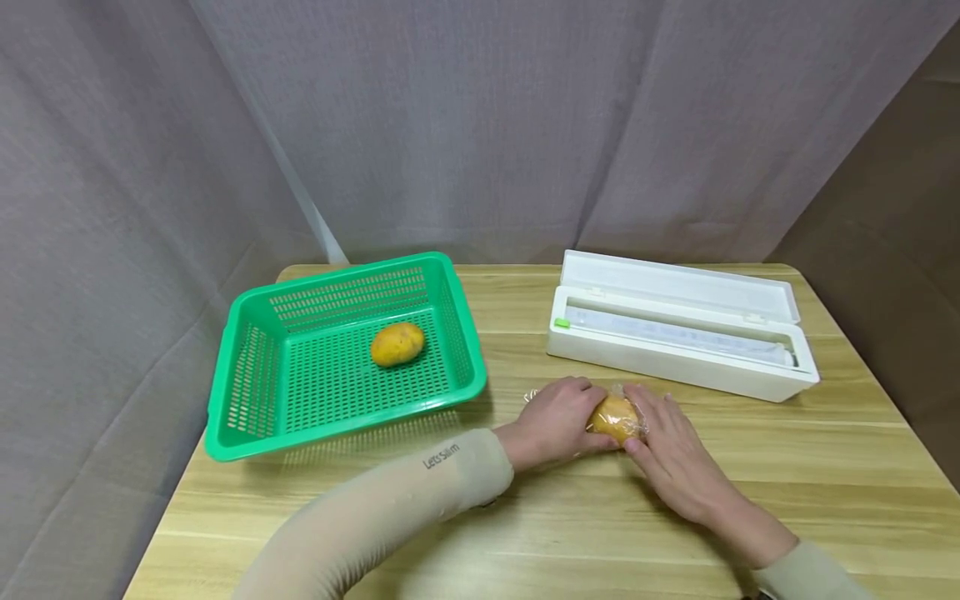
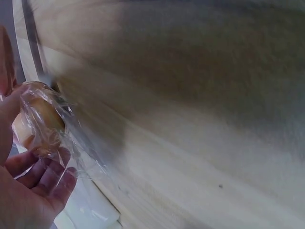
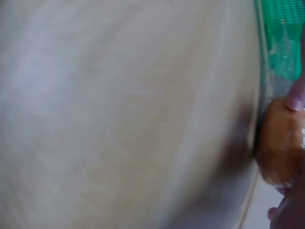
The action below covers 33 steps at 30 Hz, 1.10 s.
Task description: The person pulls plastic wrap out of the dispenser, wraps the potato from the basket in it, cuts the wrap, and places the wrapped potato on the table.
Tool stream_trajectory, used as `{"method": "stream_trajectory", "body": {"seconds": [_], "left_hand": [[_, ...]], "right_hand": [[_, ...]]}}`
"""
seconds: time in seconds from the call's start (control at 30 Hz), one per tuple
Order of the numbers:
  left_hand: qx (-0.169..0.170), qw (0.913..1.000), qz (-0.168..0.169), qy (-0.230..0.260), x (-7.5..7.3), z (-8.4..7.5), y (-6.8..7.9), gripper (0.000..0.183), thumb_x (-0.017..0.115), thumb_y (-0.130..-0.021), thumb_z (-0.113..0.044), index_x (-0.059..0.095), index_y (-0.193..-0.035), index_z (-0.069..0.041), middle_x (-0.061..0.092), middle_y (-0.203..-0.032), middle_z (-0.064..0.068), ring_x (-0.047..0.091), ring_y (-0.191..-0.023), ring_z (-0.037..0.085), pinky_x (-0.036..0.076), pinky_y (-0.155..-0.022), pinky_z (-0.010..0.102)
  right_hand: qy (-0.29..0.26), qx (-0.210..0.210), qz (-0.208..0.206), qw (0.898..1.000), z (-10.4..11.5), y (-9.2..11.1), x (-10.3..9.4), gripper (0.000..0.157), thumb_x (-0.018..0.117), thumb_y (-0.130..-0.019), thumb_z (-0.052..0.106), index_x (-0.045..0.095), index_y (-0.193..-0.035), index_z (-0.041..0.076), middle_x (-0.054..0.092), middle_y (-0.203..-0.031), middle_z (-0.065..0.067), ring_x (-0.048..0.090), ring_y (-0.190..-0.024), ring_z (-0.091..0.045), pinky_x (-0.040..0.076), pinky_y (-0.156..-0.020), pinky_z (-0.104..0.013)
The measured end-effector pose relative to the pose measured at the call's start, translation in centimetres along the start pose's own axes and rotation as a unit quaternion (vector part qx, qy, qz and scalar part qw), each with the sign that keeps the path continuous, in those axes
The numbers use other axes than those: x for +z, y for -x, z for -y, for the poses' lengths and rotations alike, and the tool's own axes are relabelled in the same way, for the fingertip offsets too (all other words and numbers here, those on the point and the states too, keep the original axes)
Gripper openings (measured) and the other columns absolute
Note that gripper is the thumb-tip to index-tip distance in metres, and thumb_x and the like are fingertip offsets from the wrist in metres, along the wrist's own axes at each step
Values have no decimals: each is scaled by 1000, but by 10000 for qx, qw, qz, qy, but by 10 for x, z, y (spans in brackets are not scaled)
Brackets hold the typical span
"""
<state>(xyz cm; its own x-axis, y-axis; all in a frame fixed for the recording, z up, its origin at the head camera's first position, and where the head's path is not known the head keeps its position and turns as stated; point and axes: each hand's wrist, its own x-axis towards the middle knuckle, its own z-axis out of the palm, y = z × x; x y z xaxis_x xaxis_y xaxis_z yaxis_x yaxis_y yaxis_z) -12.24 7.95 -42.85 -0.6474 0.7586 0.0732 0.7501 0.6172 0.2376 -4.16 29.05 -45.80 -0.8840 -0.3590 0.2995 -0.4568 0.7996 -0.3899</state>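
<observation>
A yellow-brown potato (image 1: 617,418) in crinkled clear cling film sits between both hands low over the table. My left hand (image 1: 557,423) grips its left side, thumb toward me. From the right my right hand (image 1: 675,458) holds the same potato, thumb at the near side and fingers over the far side. In the left wrist view loose cling film (image 2: 88,152) trails off the potato (image 2: 40,121) past the curled fingers (image 2: 59,186). The right wrist view catches the potato (image 3: 281,143) at its right edge, with part of a hand over it.
At the left stands a green slotted basket (image 1: 348,418) with a bare potato (image 1: 397,344) inside. Behind the right hand, a white cling film dispenser (image 1: 675,367) has its lid (image 1: 678,286) raised and a film roll (image 1: 675,332) inside. Grey curtains (image 1: 465,125) hang behind the wooden table (image 1: 570,542).
</observation>
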Motion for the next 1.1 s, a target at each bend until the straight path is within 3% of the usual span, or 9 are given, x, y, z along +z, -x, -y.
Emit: {"method": "stream_trajectory", "body": {"seconds": [0.13, 0.2, 0.33, 0.43, 0.53, 0.83, 1.1], "left_hand": [[39, 9999, 81, -55, -3, 1, -1, 62, 77, -95, -57, 67, -139, -14, 70, -129, 2, 66, -113, 12, 54, -96, 24], [76, 9998, 124, -126, -4, 2, -2, 64, 78, -94, -58, 67, -140, -15, 70, -130, 2, 66, -114, 12, 54, -96, 24], [144, 9993, 211, -272, -4, 2, -4, 64, 77, -94, -58, 66, -140, -15, 70, -131, 1, 66, -114, 13, 55, -96, 25], [149, 9991, 241, -305, -4, 3, -4, 63, 77, -94, -59, 67, -139, -15, 70, -130, 0, 66, -113, 12, 54, -95, 24], [153, 9992, 221, -281, -4, 3, -5, 61, 77, -94, -58, 68, -137, -16, 70, -128, -1, 65, -112, 12, 54, -93, 23], [168, 9983, 298, -481, -7, 3, -8, 61, 76, -94, -60, 68, -138, -19, 71, -126, -4, 64, -109, 10, 53, -92, 25], [548, 9913, 147, -1190, -12, 8, -7, 61, 72, -94, -67, 67, -135, -21, 66, -128, -6, 60, -122, 13, 48, -108, 33]], "right_hand": [[-250, 171, 13, 9995, 2, -6, -16, 43, 43, -114, 15, 49, -155, 5, 55, -150, -18, 52, -135, -42, 34, -117, -60], [-366, 257, -28, 9990, 1, -10, -23, 39, 41, -114, 14, 55, -150, 7, 60, -145, -16, 54, -131, -39, 41, -106, -64], [-557, 423, 265, 9972, -1, -13, -28, 44, 38, -115, 17, 49, -156, 2, 51, -155, -23, 47, -141, -49, 39, -108, -72], [-707, 543, 690, 9936, -1, -12, -24, 51, 35, -116, 20, 37, -162, -2, 40, -164, -27, 36, -148, -54, 31, -114, -75], [-773, 583, 888, 9913, 0, -11, -17, 53, 35, -117, 22, 32, -163, -4, 37, -164, -29, 35, -148, -54, 31, -113, -75], [-662, 517, 670, 9942, -1, -9, -8, 49, 37, -116, 20, 35, -159, -3, 43, -157, -25, 43, -140, -46, 35, -109, -71], [-1025, 770, 555, 9902, -2, -10, -19, 45, 30, -118, 19, 47, -155, 1, 53, -151, -22, 50, -136, -41, 41, -106, -65]]}}
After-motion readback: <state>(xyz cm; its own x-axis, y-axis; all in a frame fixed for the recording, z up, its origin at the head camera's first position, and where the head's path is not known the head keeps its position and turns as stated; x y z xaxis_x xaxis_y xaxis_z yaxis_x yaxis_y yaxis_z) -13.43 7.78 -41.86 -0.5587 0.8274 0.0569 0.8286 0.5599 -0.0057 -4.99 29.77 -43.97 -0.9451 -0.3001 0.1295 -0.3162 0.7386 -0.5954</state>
